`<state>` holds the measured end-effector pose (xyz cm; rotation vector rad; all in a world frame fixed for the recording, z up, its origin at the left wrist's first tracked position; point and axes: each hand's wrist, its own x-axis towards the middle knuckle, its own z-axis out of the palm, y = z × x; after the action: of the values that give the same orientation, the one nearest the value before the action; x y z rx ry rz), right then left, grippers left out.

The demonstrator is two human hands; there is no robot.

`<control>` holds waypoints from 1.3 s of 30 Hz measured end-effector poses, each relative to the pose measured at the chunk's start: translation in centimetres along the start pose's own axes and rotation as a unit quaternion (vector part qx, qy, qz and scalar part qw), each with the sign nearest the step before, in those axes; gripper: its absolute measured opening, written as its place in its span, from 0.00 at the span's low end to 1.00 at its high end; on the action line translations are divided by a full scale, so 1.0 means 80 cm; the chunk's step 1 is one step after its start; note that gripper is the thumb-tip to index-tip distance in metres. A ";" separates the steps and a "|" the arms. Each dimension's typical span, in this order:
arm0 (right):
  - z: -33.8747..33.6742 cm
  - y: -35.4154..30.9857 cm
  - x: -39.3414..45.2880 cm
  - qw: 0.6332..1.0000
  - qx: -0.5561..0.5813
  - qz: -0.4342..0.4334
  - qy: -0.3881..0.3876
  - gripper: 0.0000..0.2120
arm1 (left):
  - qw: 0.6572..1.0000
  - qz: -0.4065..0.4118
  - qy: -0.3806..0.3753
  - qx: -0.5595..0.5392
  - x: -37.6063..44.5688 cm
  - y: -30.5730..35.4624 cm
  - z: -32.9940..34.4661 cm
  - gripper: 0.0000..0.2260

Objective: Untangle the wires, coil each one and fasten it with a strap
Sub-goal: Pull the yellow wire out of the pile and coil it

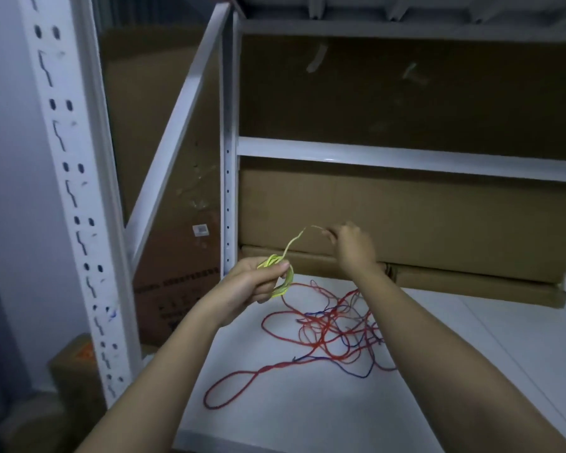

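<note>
Left hand (258, 282) grips the yellow-green wire (283, 282) coil; right hand (352, 246) pinches its free end — red and blue wires (324, 331) lie tangled on the shelf (307, 413).

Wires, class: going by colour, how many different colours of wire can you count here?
3. The yellow-green wire is coiled in the left hand; red wire and blue wire lie tangled on the shelf. Others may hide underneath.

A yellow-green wire (283, 282) is showing against a tangle of red wire (321, 335) and blue wire (361, 374), lying on a white shelf (307, 413); plain brown cardboard boxes (406, 217) are standing behind.
</note>
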<state>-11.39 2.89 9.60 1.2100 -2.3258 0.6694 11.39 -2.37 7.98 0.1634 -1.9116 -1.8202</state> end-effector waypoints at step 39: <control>0.042 -0.029 -0.178 0.940 0.309 -0.134 -0.050 0.16 | 0.970 -0.067 -0.041 0.232 -0.052 -0.098 0.015 0.25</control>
<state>-2.46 8.72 -0.71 1.8249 -2.0192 1.3198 12.59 -0.35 -0.71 0.3864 -2.4128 -1.4449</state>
